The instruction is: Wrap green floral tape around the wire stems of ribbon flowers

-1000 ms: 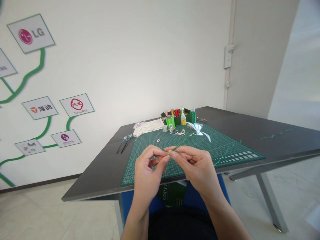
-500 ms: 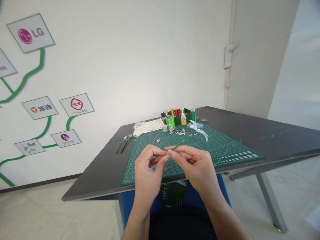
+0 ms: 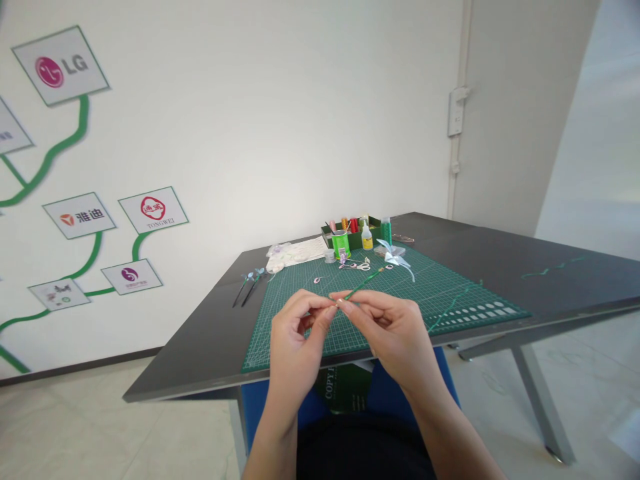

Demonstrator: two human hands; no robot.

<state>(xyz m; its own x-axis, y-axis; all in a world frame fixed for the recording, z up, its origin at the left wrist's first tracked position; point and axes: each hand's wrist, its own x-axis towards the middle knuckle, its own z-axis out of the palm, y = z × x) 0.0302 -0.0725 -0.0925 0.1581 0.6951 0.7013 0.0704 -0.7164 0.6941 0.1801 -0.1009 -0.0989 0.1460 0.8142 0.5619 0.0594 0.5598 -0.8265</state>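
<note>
Between my two hands is the green stem of an artificial flower, slanting up and away to the right. Pale blue-white petals spread from its far end, above the cutting mat. My left hand pinches the near end of the stem with thumb and forefinger. Right beside it, my right hand is closed in a pinch on the same stem. The fingertips of both hands meet, so the stem's lower tip is hidden.
A green cutting mat covers the dark table. At its back stand a box of thread spools, a green tin, a glue bottle and scissors. Two blue flower sticks lie left; green thread trails right.
The petals at the stem's far end have turned, now looking more bunched and pointing differently. Both hands stay in almost the same place, still pinching the stem.
</note>
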